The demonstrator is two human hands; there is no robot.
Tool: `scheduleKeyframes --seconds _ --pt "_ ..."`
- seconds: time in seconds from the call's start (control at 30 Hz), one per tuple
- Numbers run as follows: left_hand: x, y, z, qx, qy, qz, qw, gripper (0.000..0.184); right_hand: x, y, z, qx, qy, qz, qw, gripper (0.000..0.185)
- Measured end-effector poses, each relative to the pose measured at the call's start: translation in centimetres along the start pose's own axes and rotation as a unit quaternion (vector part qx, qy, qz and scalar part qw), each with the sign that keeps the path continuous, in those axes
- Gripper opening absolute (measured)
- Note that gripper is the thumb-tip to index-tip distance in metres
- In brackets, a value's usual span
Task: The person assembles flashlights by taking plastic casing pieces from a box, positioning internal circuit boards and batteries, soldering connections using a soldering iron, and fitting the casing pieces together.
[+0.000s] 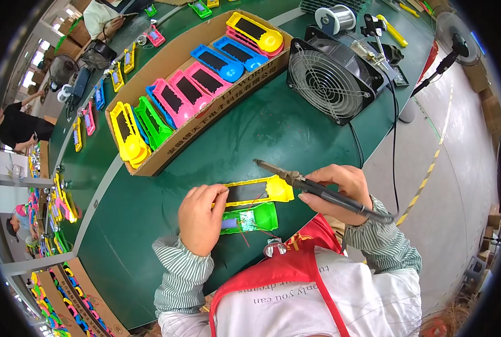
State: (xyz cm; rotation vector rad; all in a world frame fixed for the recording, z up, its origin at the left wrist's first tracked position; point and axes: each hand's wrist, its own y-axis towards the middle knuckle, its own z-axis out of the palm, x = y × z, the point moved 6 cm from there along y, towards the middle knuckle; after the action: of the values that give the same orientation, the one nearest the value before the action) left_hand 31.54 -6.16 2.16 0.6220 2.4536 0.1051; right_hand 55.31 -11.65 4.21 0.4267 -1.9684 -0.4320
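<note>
Gripping the soldering iron [318, 188] in my right hand [340, 191], I have my fingers and thumb closed around its handle, and its bare tip points toward 10 o'clock, above the yellow casing [281, 189]. The black cable [376, 215] runs off the handle toward 4 o'clock, then bends up.

My left hand [201, 216] has its fingers bent and drawn together at the 9 o'clock end of the yellow casing, touching it; whether they pinch it or only press, I can't tell. The yellow casing lies lengthwise on the green bench [205, 151], a dark panel [247, 193] set in it.

Just beside it, at 6 o'clock, lies the green casing [269, 215], with a lit-looking circuit board [247, 220] in its middle and a pale purple cell [229, 223] at its 9 o'clock end, close to my left hand. Thin red wires [245, 240] stick out around the board. A round reflector [274, 248] sits near 5 o'clock of the green casing.

At 11 o'clock stands the long carton [188, 128] of coloured casings; at 1 o'clock, the metal-grilled fan [329, 78], with the wire spool [340, 19] beyond it.
</note>
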Motion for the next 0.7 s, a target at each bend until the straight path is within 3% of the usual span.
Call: scheduleKeyframes --seconds 0.2,0.4,0.7 --pt "1.7 -0.7 -1.0 0.067 0.055 -0.019 0.996 0.007 -2.8 0.0 2.3 0.057 0.119 0.187 0.973 0.019" --pt "2.7 0.5 -0.6 0.138 0.027 -0.004 0.990 0.010 -3.6 1.4 4.9 0.143 0.228 0.341 0.901 0.017" --pt "3.3 1.0 -0.1 0.187 0.032 -0.014 0.982 0.012 -4.2 2.2 6.7 0.184 0.226 0.356 0.888 0.018"
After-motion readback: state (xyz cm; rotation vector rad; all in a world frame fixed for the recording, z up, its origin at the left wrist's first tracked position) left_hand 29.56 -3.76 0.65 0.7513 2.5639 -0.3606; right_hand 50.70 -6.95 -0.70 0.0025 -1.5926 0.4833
